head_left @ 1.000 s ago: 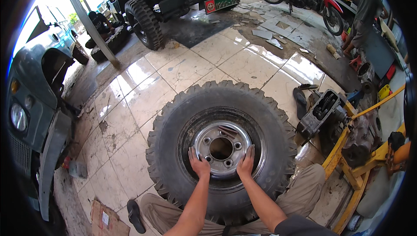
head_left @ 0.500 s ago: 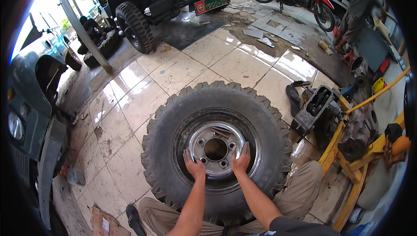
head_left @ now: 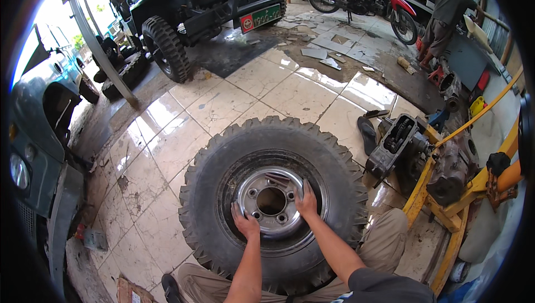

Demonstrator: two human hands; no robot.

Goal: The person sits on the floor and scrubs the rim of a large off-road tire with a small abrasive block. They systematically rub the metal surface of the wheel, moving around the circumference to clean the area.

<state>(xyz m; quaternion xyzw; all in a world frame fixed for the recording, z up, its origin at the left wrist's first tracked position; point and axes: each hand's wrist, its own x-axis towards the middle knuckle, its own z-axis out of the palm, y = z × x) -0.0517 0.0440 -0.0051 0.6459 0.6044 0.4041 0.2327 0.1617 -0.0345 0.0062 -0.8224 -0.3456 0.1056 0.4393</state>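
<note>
The tire (head_left: 276, 138) lies flat on the tiled floor (head_left: 223, 105), in front of and partly between the person's legs. The silver rim (head_left: 270, 224) sits inside the tire's center opening. The left hand (head_left: 246, 225) lies at the rim's left edge, fingers extended and slightly parted. The right hand (head_left: 306, 202) lies at the right edge, fingers straight, thumb apart. Dark strips (head_left: 277, 180) rest on the rim's far side.
</note>
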